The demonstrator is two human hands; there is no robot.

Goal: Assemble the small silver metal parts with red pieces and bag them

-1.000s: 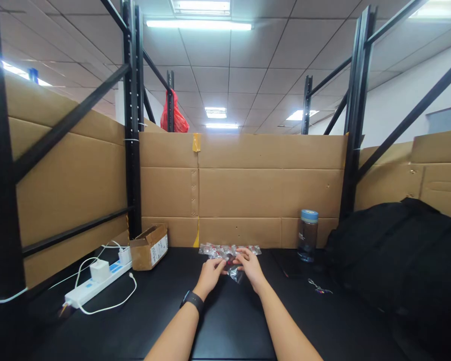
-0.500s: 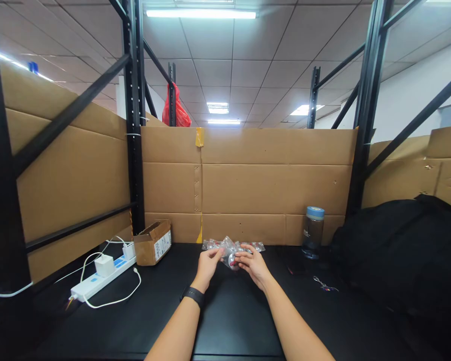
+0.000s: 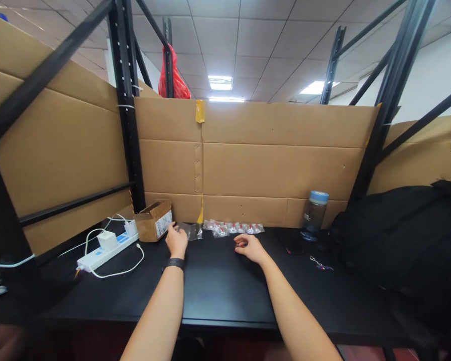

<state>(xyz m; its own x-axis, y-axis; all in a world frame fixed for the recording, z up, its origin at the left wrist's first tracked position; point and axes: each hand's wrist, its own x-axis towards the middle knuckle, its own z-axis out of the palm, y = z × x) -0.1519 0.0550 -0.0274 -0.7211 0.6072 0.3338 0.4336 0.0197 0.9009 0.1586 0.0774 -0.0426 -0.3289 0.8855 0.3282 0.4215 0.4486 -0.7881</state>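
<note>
My left hand [image 3: 177,241], with a dark band at its wrist, is beside the small cardboard box [image 3: 153,223]. Its fingers are closed at the edge of a clear plastic bag [image 3: 191,231], which trails to their right; the exact grip is partly hidden. A row of small clear packets [image 3: 241,228] with silver and red contents lies along the back of the table. In front of that row, my right hand [image 3: 251,247] has its fingers curled together. Something small and reddish shows at the fingertips, too small to name.
On the left lies a white power strip [image 3: 93,258] with plugs and a loose cable. A blue-lidded bottle [image 3: 314,218], a phone-like dark object [image 3: 293,247] and a keychain [image 3: 321,264] are at right, beside a large black bag [image 3: 398,250]. Cardboard panels [image 3: 248,168] wall the back.
My hands have come apart from the packet they both touched. The left has moved left with a clear bag beside it; the right stays near the row. The view has tilted down.
</note>
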